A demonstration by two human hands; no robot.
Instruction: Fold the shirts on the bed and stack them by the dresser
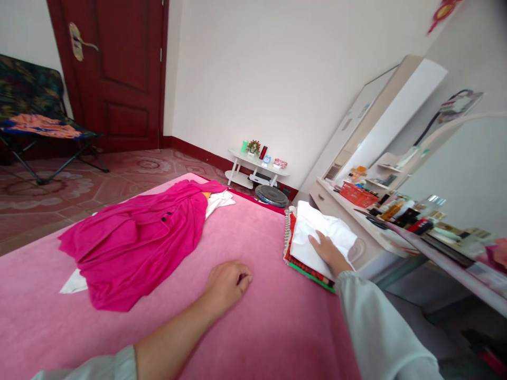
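My right hand [325,251] lies flat with its fingers stretched out on a folded white garment [312,227]. That garment tops a stack of folded clothes [307,269], whose red, patterned and green edges show below it. Over the pink bedspread [269,327], my left hand [227,287] is loosely curled, and nothing shows in its fingers. To its left a magenta garment [150,237] with dark buttons lies spread out and wrinkled. White cloth [219,200] pokes out from under it at the far end, along with a bit of yellow.
A dressing table [356,216] with a red basket [358,195], several bottles and a mirror borders the bed on the right. A low white table [259,164] stands by the far wall. At left, a folding chair [35,95] holds orange cloth [43,125] near a red door [119,68].
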